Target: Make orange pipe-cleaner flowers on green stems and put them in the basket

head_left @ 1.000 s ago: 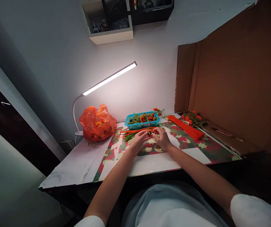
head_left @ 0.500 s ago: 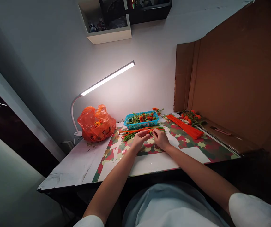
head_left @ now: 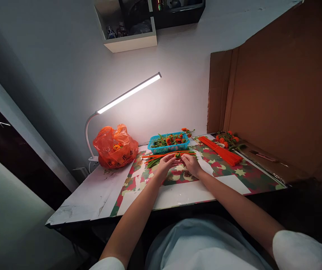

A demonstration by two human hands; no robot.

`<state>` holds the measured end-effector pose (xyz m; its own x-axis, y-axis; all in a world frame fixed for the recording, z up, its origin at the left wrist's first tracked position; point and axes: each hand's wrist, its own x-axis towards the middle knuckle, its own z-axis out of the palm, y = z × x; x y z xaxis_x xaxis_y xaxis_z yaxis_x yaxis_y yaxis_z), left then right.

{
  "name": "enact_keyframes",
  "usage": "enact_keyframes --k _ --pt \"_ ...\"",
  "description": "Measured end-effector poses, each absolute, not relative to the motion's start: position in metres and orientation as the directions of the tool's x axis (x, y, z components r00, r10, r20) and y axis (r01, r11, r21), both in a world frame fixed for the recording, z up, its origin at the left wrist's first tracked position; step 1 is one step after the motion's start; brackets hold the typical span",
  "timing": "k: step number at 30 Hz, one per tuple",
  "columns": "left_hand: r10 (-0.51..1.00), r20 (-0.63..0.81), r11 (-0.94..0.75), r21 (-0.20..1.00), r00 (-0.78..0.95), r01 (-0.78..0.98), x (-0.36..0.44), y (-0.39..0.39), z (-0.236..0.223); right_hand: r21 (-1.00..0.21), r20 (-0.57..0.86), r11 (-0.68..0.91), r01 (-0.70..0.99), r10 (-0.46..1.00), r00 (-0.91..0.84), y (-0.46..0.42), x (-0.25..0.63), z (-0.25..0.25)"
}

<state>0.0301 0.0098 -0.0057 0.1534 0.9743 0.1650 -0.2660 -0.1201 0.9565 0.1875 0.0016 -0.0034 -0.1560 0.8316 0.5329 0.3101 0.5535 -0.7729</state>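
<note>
Over the middle of the table, my left hand (head_left: 166, 164) and my right hand (head_left: 191, 164) almost meet, fingers closed in a pinch. Between their fingertips is a small flower head (head_left: 177, 155), its green underside showing; both hands appear to grip it. Just behind them lie orange and green pipe cleaners (head_left: 154, 162) in a loose bundle, partly covered by my left hand. Further back, a blue plastic basket (head_left: 168, 149) holds several orange flowers on green stems (head_left: 169, 141).
An orange plastic bag (head_left: 117, 155) with orange flowers stands left, beside a lit desk lamp (head_left: 130, 93). To the right lie a bundle of orange pipe cleaners (head_left: 223, 152), more orange flowers (head_left: 226, 144) and a tape roll (head_left: 220, 145). Cardboard (head_left: 276, 93) walls the right side.
The flower head has turned between my fingers, so its green side now shows more. My hands stay in nearly the same place, with the right fingers slightly shifted.
</note>
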Motion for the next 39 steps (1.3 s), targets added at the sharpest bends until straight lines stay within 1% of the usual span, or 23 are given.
enact_keyframes --k 4,10,13,16,19,22,26,28,32,34,36,39 --pt "0.974 0.183 -0.153 0.967 0.135 -0.204 0.031 0.006 -0.001 -0.743 0.557 0.557 0.371 0.822 -0.117 0.003 0.194 0.000" --pt "0.960 0.236 -0.219 0.968 0.153 -0.121 0.030 0.004 0.000 -0.656 0.541 0.595 0.464 0.800 -0.261 0.003 0.196 -0.001" --pt "0.951 0.282 -0.269 0.956 0.123 -0.116 0.030 0.006 -0.002 -0.623 0.548 0.604 0.497 0.791 -0.274 0.002 0.195 -0.002" --pt "0.942 0.319 -0.310 0.946 0.104 -0.098 0.031 0.006 -0.002 -0.578 0.584 0.623 0.527 0.767 -0.266 -0.001 0.194 -0.002" --pt "0.926 0.350 -0.352 0.936 0.138 -0.011 0.032 0.004 -0.003 -0.503 0.633 0.638 0.583 0.731 -0.254 -0.002 0.194 -0.002" --pt "0.906 0.396 -0.414 0.903 0.152 0.115 0.033 0.003 -0.005 -0.395 0.670 0.656 0.644 0.685 -0.287 -0.001 0.195 -0.003" --pt "0.872 0.459 -0.490 0.831 0.172 0.263 0.032 0.001 -0.004 -0.271 0.670 0.663 0.698 0.650 -0.358 0.000 0.197 -0.005" --pt "0.849 0.494 -0.529 0.799 0.189 0.287 0.032 -0.001 -0.002 -0.259 0.658 0.646 0.718 0.662 -0.359 -0.001 0.196 -0.005" --pt "0.813 0.540 -0.583 0.758 0.218 0.293 0.033 -0.002 0.001 -0.323 0.590 0.570 0.756 0.746 -0.310 -0.004 0.195 -0.003" --pt "0.810 0.540 -0.587 0.743 0.230 0.323 0.033 -0.001 0.000 -0.330 0.568 0.550 0.767 0.765 -0.305 -0.004 0.195 -0.001" --pt "0.808 0.535 -0.589 0.719 0.248 0.368 0.032 0.000 -0.002 -0.305 0.576 0.558 0.772 0.754 -0.317 -0.004 0.195 0.001" --pt "0.781 0.544 -0.624 0.650 0.307 0.434 0.030 0.003 -0.003 -0.208 0.571 0.586 0.783 0.723 -0.389 -0.004 0.194 0.002"
